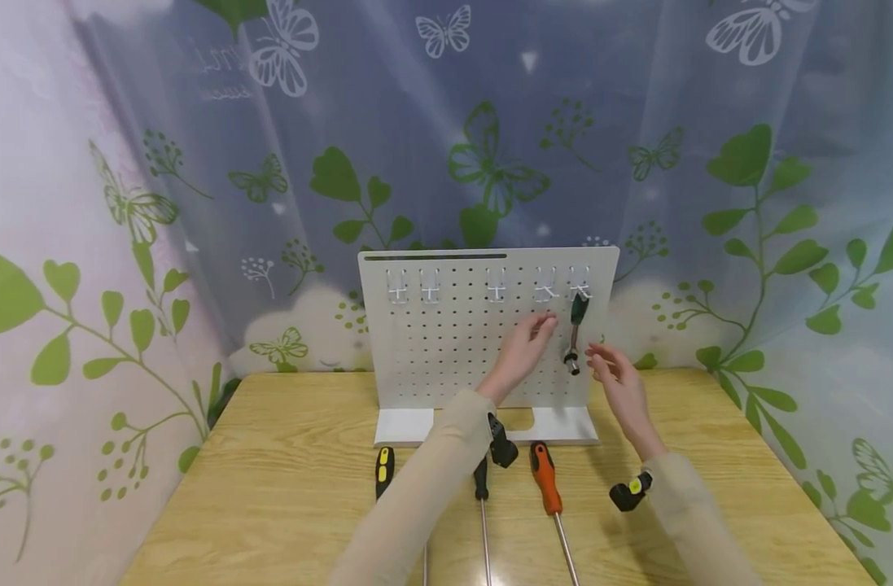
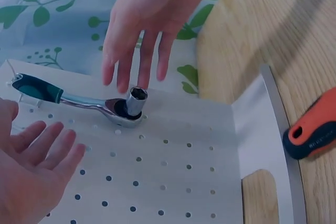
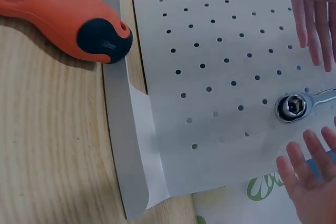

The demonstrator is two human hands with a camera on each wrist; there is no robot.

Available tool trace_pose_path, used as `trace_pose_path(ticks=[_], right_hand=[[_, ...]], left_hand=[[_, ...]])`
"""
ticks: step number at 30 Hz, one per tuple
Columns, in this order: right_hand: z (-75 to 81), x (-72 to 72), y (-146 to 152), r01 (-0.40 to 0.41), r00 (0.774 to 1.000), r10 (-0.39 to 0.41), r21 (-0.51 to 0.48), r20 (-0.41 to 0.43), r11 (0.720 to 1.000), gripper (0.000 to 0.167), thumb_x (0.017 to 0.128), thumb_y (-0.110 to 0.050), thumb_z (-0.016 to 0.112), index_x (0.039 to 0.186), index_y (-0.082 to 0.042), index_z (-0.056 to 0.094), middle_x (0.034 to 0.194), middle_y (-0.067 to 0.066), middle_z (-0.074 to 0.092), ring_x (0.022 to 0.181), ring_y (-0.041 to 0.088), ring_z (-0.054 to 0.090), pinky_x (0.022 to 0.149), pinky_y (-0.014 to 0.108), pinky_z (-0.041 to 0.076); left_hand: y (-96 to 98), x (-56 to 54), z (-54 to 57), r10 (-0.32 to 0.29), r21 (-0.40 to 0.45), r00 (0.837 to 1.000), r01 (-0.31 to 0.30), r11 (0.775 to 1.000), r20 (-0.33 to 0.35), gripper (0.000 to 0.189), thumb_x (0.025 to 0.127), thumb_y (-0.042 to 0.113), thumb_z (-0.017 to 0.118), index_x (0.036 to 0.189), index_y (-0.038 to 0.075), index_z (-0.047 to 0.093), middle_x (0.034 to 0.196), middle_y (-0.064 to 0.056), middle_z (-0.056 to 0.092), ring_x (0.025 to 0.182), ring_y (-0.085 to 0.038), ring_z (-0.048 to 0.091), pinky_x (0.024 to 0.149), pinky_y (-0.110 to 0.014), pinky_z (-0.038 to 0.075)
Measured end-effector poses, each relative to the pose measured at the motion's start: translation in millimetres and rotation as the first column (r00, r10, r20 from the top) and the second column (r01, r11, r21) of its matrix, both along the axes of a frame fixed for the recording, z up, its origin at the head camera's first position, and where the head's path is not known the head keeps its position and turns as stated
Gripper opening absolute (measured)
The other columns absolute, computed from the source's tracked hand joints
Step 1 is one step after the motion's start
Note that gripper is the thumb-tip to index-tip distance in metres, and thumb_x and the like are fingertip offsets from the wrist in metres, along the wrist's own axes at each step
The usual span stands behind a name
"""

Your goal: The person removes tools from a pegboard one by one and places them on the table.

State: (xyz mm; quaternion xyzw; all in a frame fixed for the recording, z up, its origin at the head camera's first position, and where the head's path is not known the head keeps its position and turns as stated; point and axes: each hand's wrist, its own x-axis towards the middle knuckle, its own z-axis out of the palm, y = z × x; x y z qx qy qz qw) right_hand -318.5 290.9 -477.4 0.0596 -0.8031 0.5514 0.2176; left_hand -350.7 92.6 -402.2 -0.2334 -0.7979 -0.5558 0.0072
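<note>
A ratchet wrench (image 1: 579, 309) with a dark green handle and a metal socket hangs head down from the rightmost hook (image 1: 580, 286) of a white pegboard (image 1: 446, 342). To its left is my left hand (image 1: 521, 352), fingers relaxed and holding nothing. On the other side, my right hand (image 1: 623, 395) hovers by the socket end, also empty. The left wrist view shows the socket (image 2: 137, 98) just below the right hand's fingertips, and the green handle (image 2: 38, 87) beside the left hand (image 2: 39, 171). In the right wrist view the ratchet head (image 3: 292, 107) lies between both hands.
Several more hooks (image 1: 496, 286) line the pegboard's top, bearing no tools. On the wooden table (image 1: 285, 456) in front lie an orange-and-black screwdriver (image 1: 546, 480), a black-handled one (image 1: 481, 480) and a black-and-yellow handle (image 1: 384, 468), partly behind the left sleeve. A patterned curtain (image 1: 431, 122) hangs behind.
</note>
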Motion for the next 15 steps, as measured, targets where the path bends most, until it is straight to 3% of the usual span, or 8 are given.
trace_pose_path(ticks=[3,10,15], right_hand=[[-1.4,-6.7,-0.1,-0.045,0.999,0.045,-0.004,0.007,0.999,0.040,0.109,-0.018,0.049,0.142,0.004,0.051,0.136,0.027,0.058,0.102,-0.005,0.057,0.087,0.009,0.050],[-2.8,-10.2,0.0,-0.134,0.985,0.133,0.005,0.111,0.991,0.048,0.110,-0.026,0.044,0.150,0.000,0.043,0.147,0.024,0.050,0.107,-0.007,0.053,0.090,0.011,0.048],[-4.0,-7.8,2.5,-0.172,0.975,0.169,0.011,0.141,0.985,0.049,0.111,-0.026,0.042,0.151,0.002,0.042,0.148,0.026,0.048,0.106,-0.010,0.052,0.098,0.023,0.051]], left_hand=[[2.3,-1.7,0.5,-0.040,-0.011,0.999,0.041,0.999,0.021,0.048,0.111,0.037,0.038,0.148,0.010,0.049,0.148,-0.011,0.054,0.134,-0.026,0.053,0.110,-0.037,0.048],[6.1,-4.4,1.0,-0.109,-0.040,0.992,0.111,0.993,0.057,0.052,0.112,0.039,0.033,0.154,0.009,0.042,0.154,-0.012,0.048,0.137,-0.028,0.051,0.112,-0.040,0.046],[9.0,-4.0,1.0,-0.137,-0.042,0.987,0.140,0.989,0.081,0.053,0.112,0.040,0.031,0.155,0.010,0.040,0.156,-0.010,0.045,0.142,-0.026,0.045,0.117,-0.041,0.040]])
